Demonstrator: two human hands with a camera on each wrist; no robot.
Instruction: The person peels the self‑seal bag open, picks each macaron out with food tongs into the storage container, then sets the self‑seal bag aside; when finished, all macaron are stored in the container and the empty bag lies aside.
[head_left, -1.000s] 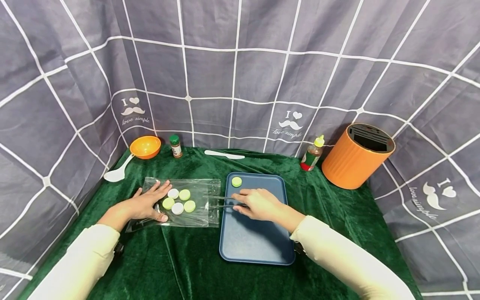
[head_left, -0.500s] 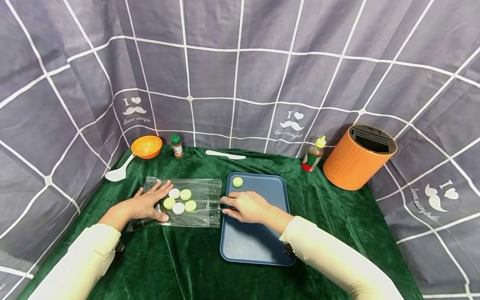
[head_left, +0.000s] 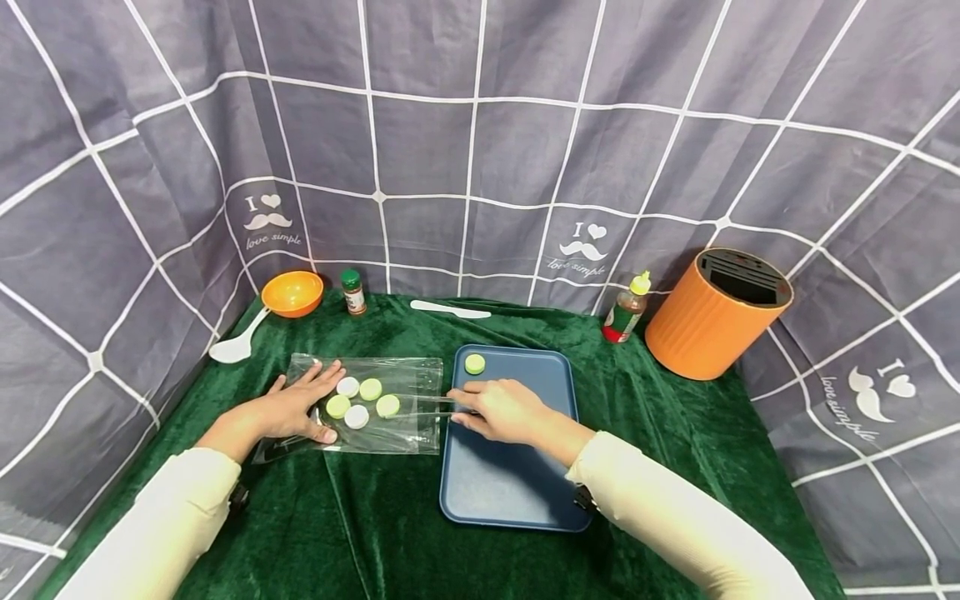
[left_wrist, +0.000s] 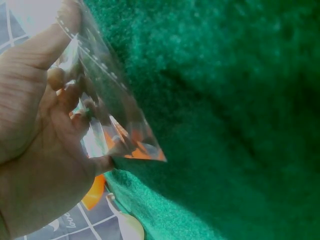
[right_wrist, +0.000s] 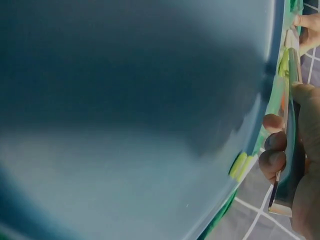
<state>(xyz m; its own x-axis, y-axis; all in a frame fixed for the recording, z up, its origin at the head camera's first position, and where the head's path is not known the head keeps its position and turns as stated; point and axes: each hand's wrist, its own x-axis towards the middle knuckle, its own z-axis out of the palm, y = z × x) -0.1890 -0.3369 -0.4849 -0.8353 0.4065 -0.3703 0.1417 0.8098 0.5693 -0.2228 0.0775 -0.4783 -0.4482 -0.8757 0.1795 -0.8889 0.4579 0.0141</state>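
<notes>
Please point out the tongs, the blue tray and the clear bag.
Tongs (right_wrist: 290, 189): right wrist view, metal near the palm.
Blue tray (head_left: 510, 483): head view, bare floor.
Clear bag (head_left: 401, 437): head view, bare plastic.

Head cam: high, set back from green tablecloth (head_left: 397, 525), facing fwd & down; widest view, curtain (head_left: 420, 150) across upper half. L wrist cam: v. close to left hand (left_wrist: 42, 120) at frame left; view's tilted, so curtain shows lower left, cloth fills right. R wrist cam: v. close over blue tray (right_wrist: 125, 100), which fills left & ctr; right hand (head_left: 506, 410) at right edge, curtain lower right, so tilted too. Head + L wrist share bag (head_left: 422, 437), bowl (head_left: 292, 293), spoon (head_left: 238, 346); head + R wrist share tray, tongs (right_wrist: 291, 185). Left hand's in all 3, upper right in R wrist.
</notes>
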